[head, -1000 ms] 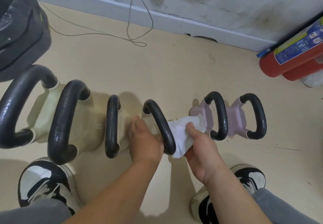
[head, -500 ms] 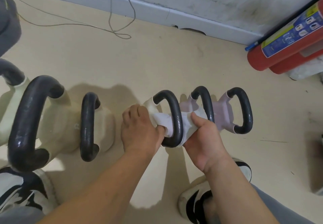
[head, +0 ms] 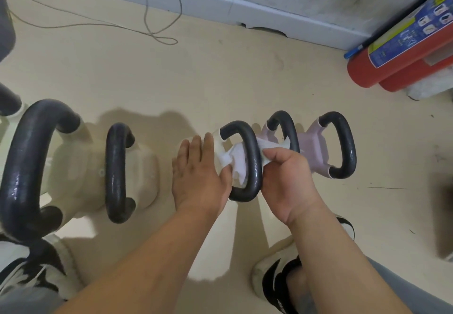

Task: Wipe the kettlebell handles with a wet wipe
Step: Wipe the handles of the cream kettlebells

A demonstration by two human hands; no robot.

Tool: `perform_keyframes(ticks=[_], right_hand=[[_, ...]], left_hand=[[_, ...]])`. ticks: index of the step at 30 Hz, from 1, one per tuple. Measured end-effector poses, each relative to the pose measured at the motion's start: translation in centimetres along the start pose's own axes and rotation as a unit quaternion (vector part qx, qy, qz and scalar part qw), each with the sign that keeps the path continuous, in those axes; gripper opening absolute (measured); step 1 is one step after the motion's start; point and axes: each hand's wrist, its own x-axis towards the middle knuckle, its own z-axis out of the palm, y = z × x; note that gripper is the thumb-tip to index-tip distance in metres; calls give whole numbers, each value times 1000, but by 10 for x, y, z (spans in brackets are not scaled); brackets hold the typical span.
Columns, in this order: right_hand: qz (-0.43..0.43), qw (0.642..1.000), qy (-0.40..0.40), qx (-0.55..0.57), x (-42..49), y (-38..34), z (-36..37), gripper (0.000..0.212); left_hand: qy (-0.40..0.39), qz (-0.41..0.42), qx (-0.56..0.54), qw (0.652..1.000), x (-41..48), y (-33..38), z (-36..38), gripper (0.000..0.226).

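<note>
Several kettlebells with black handles stand in a row on the beige floor. A white wet wipe [head: 239, 159] is threaded through the black handle [head: 255, 157] of the small cream kettlebell in the middle. My right hand [head: 286, 174] grips the wipe's right end, just right of that handle. My left hand [head: 196, 174] is left of the handle, its fingers lying straight over the cream body while the thumb pinches the wipe's left end. Part of the wipe is hidden behind the handle.
Two pink kettlebells [head: 316, 147] stand close to the right, two larger cream ones [head: 137, 174] [head: 22, 166] to the left. Red fire extinguishers [head: 397, 51] lie at the wall, far right. A thin cable [head: 157, 27] trails over the floor. My shoes [head: 272, 277] [head: 29, 269] are below.
The wipe, earlier held only by my right hand beside the handle, now runs through it with both hands on its ends. My left fingers have straightened. The view has shifted right.
</note>
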Motion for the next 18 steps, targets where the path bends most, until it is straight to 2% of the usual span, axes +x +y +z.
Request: perform_keyframes(ticks=[3, 5, 7, 11, 13, 15, 18], right_hand=[[-73, 984, 10, -163, -22, 16, 22, 25], [-140, 952, 33, -269, -26, 34, 35, 40], [-180, 911, 23, -370, -27, 49, 40, 64], [-174, 934, 42, -308, -5, 25, 36, 61], [-153, 930, 33, -334, 9, 5, 40, 66], [-147, 918, 31, -367, 11, -4, 46, 58], [-196, 886, 22, -419, -5, 6, 53, 40]], left_hand=[[-41, -1, 22, 999, 2, -2, -4, 79], [-71, 6, 36, 997, 2, -3, -8, 83], [-91, 13, 38, 995, 2, -4, -12, 88], [-85, 8, 8, 996, -1, -7, -12, 80], [-74, 8, 14, 997, -1, -10, -10, 78], [-75, 10, 22, 997, 1, -11, -10, 79], [-90, 12, 18, 996, 1, -13, -12, 83]])
